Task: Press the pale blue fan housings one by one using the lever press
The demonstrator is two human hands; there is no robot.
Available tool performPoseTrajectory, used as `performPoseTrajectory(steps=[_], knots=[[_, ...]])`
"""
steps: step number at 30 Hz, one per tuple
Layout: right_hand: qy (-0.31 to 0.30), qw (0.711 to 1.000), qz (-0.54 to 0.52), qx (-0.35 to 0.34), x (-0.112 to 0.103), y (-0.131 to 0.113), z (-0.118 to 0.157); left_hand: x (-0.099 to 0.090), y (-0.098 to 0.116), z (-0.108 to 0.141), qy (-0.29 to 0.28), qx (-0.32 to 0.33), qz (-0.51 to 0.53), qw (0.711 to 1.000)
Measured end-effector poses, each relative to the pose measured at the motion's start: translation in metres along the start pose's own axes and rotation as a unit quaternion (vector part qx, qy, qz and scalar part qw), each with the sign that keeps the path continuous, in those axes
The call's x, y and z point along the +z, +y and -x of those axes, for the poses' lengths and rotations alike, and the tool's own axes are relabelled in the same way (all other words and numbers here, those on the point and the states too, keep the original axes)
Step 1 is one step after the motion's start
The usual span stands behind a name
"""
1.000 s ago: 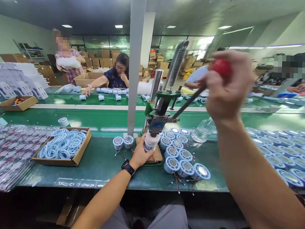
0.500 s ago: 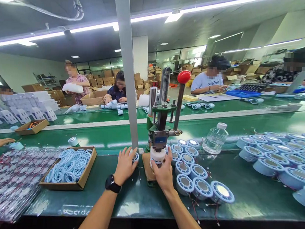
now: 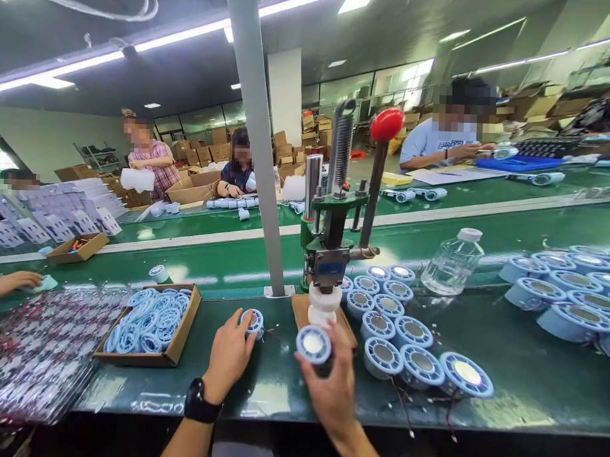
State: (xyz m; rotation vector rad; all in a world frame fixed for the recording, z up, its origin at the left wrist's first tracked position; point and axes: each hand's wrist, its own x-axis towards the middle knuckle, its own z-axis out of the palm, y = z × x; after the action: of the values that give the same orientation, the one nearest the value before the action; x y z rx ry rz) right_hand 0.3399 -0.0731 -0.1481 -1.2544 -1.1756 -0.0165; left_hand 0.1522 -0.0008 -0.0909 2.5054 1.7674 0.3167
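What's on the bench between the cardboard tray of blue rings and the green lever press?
In the head view, the left hand grips a blue round part between the cardboard tray and the green press; a grey post stands behind.

Right hand (image 3: 334,389): its grip covers the underside of the blue spool (image 3: 313,344), so the fingers' hold beneath is unseen. Left hand (image 3: 228,356) hides most of a second spool (image 3: 254,321), only its far rim showing; both forearms run off the bottom edge. A co-worker's hand (image 3: 10,283) enters cut by the left edge, the spool rows (image 3: 567,297) run off the right edge, and print on the patterned sheets (image 3: 35,352) is too smeared to read.
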Motion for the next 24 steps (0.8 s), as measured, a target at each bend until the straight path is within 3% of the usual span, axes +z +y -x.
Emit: performPoseTrajectory(steps=[3, 5, 10, 14, 18, 20, 22, 24], knots=[[-0.168, 0.985, -0.011, -0.023, 0.003, -0.015, 0.032, -0.001, -0.012, -0.003, 0.002, 0.003, 0.112, 0.994], [-0.259, 0.966, -0.007, -0.004, 0.009, -0.023, 0.035, -0.001, -0.021, -0.007, 0.006, 0.006, 0.21, 0.978], [-0.435, 0.89, 0.138, 0.014, 0.03, -0.05, -0.012, 0.005, -0.028, -0.013, -0.019, -0.041, 0.453, 0.89], [-0.516, 0.83, 0.211, 0.025, 0.047, -0.068, -0.04, 0.021, -0.017, -0.008, 0.033, -0.109, 0.526, 0.843], [-0.535, 0.812, 0.229, 0.034, 0.053, -0.067, -0.04, 0.036, -0.005, -0.002, 0.028, -0.145, 0.606, 0.782], [-0.539, 0.809, 0.233, 0.029, 0.052, -0.063, -0.039, 0.029, -0.006, -0.006, 0.045, -0.12, 0.588, 0.799], [-0.543, 0.804, 0.243, 0.029, 0.049, -0.06, -0.039, 0.006, -0.015, -0.023, 0.086, -0.075, 0.476, 0.872], [-0.548, 0.794, 0.259, 0.038, 0.045, -0.061, -0.042, -0.031, -0.036, -0.055, 0.121, -0.053, 0.286, 0.949]])
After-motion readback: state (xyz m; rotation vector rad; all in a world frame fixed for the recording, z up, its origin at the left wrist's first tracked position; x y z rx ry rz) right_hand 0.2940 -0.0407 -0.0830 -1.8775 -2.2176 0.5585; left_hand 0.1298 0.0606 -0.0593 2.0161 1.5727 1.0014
